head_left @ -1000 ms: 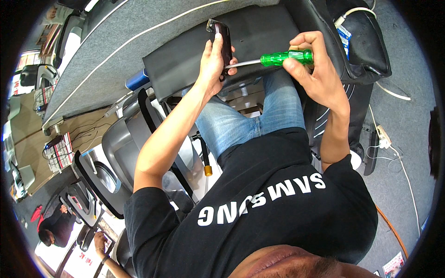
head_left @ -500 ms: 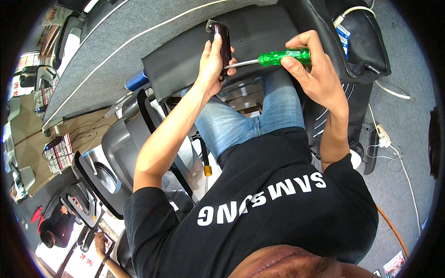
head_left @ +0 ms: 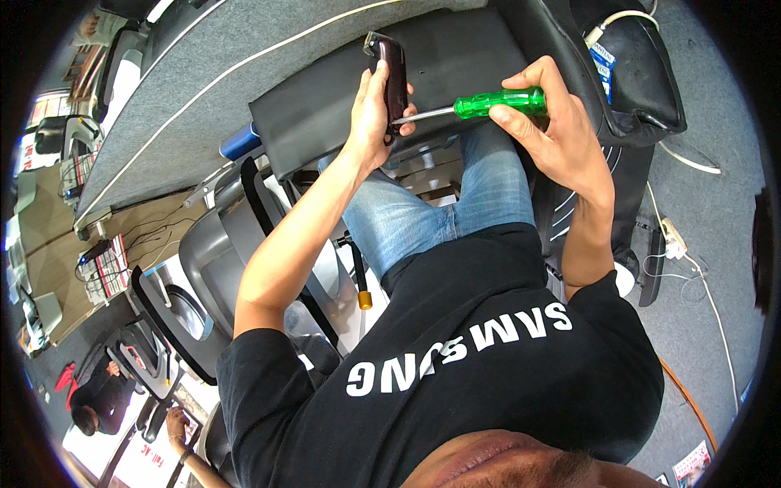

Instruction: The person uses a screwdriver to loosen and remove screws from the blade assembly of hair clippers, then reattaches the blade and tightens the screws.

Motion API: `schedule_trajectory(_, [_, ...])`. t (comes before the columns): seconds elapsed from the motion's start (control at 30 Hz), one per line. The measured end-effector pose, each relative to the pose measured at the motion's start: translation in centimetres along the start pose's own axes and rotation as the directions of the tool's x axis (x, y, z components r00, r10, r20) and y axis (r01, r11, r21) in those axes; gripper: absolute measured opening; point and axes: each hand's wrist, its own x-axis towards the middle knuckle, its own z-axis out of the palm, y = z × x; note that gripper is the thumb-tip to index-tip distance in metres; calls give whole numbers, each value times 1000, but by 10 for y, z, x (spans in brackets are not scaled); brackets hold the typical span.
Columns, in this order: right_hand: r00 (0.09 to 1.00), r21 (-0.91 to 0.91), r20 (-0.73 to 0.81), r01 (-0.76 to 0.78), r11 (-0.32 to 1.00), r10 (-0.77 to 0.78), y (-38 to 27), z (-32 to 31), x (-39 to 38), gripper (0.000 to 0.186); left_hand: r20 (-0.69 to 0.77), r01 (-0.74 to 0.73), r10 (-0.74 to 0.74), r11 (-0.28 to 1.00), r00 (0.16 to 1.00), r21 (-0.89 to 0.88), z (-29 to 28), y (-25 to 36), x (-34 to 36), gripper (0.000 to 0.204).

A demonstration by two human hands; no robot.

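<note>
My left hand [head_left: 373,118] is wrapped round a dark maroon hair clipper [head_left: 394,77], held upright with its metal blade end pointing away from me. In my right hand [head_left: 561,138] is a screwdriver [head_left: 498,103] with a see-through green handle, gripped between thumb and fingers. Its steel shaft lies nearly level, and the tip meets the lower part of the clipper, close to my left fingertips. Whether the tip sits in a screw is too small to tell. Both hands are above a black padded surface [head_left: 455,49], just beyond my knees.
A blue cylinder [head_left: 239,141] lies by the pad's left end. On the right stands a black bag-like seat [head_left: 643,81] with blue packets [head_left: 602,65] and a white cable. Grey chairs [head_left: 220,252] are at my left, where other people sit. A power cord [head_left: 708,285] crosses the floor.
The clipper and screwdriver have shifted very slightly, the screwdriver tip a little lower. My right fingers have moved a little on the green handle. Both holds stay the same.
</note>
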Motion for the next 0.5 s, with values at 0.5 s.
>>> schedule_trajectory(0.5, [997, 9, -4, -80, 997, 80, 0, -7, -3, 54, 64, -98, 95, 994, 993, 48, 8, -2, -4, 41])
